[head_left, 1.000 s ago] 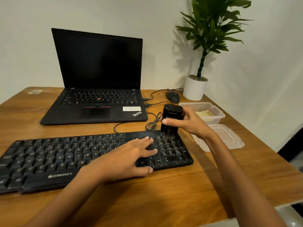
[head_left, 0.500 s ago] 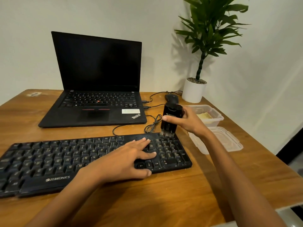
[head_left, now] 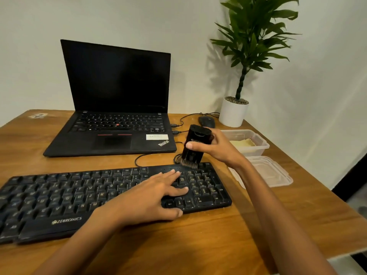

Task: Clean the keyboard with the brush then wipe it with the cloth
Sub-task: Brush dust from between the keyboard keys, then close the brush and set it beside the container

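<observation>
Black keyboard (head_left: 83,197) lies flat along the near part of the wooden desk (head_left: 228,241). Left hand (head_left: 147,197) rests on its right half, fingers straight and spread over the keys. Right hand (head_left: 216,146) grips a black brush (head_left: 195,145) upright, bristles touching the keyboard's top right edge. Yellow cloth (head_left: 243,143) sits in the clear tub (head_left: 258,140) further right.

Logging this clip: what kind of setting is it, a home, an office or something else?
Most likely a home or small-office desk set in a room corner. A wooden table carries an open laptop, a separate keyboard and a mouse, with a potted plant against a plain white wall.
</observation>
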